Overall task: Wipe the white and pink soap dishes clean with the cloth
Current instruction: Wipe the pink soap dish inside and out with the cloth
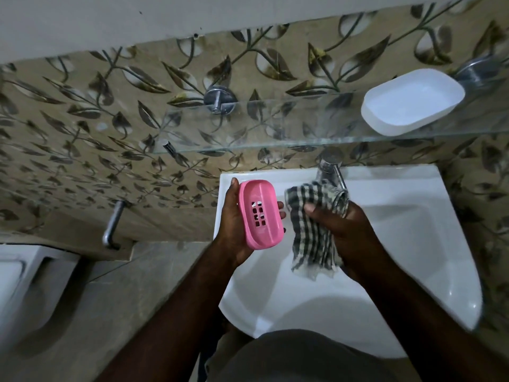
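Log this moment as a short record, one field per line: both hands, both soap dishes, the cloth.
left hand: holds the pink soap dish over the sink
right hand: grips the checked cloth
checked cloth: hangs beside the pink soap dish, not on it
white soap dish: on the glass shelf, untouched

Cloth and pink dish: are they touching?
Apart. The head view shows a strip of white sink between the cloth and the pink dish.
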Motion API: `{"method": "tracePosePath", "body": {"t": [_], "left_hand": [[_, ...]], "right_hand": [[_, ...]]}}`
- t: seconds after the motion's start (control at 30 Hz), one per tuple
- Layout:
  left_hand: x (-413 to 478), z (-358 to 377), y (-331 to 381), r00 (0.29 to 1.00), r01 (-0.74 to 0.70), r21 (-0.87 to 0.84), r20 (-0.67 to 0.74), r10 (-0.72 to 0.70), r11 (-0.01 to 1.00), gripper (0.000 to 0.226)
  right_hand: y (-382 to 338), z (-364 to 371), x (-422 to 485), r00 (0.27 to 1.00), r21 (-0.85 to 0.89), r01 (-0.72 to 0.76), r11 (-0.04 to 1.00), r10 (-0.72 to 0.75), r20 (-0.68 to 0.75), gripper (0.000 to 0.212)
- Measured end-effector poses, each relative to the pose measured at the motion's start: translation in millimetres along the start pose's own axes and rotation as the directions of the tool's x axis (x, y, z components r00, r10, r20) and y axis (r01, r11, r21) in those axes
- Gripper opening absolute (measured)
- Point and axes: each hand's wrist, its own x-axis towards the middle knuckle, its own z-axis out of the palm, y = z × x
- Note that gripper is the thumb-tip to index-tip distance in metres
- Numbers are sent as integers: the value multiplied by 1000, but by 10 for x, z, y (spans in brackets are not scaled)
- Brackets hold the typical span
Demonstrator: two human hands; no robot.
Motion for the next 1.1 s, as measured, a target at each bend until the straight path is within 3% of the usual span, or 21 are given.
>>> {"method": "tracePosePath", "body": {"t": [0.1, 0.17, 0.3, 0.4, 0.5, 0.6, 0.8, 0.87, 0.97, 1.03, 1.1], "left_hand": [[14, -30, 6, 997, -26, 29, -69, 28, 999, 75], [16, -48, 26, 995, -33, 37, -97, 37, 999, 75], [-2, -68, 24, 998, -21, 5, -58, 22, 1000, 80], [-35, 21, -14, 1000, 5, 16, -9, -5, 1000, 73], [-52, 100, -39, 999, -24, 16, 22, 24, 1000, 60], [-56, 154, -75, 998, -38, -9, 43, 38, 999, 61], [-104, 375, -169, 998, 46, 163, 28, -51, 986, 61], [-97, 417, -149, 998, 56, 162, 19, -59, 985, 57], [-78, 440, -107, 999, 34, 117, -22, -31, 993, 48], [-74, 437, -123, 999, 36, 119, 5, -37, 992, 46], [-62, 435, -161, 999, 40, 131, 18, -43, 991, 48]], "right_hand": [[162, -22, 105, 990, -118, -57, 991, 41, -135, 21], [185, -25, 114, 978, -101, -82, 991, 60, -200, 19], [148, -24, 150, 962, -237, -4, 971, -62, -267, 12], [188, -26, 145, 975, -373, -56, 926, -29, -219, 12], [129, 10, 67, 985, -386, 66, 920, -123, -124, 11], [64, 126, 35, 978, -447, 141, 883, -195, -78, 9], [77, 376, 123, 920, -721, 244, 649, -389, -39, 8], [88, 445, 92, 877, -753, 379, 538, -469, 106, 14], [55, 364, 89, 817, -746, 543, 386, -447, 363, 41], [38, 217, 166, 806, -815, 539, 213, -411, 426, 49], [25, 149, 198, 832, -882, 457, 112, -406, 379, 46]]}}
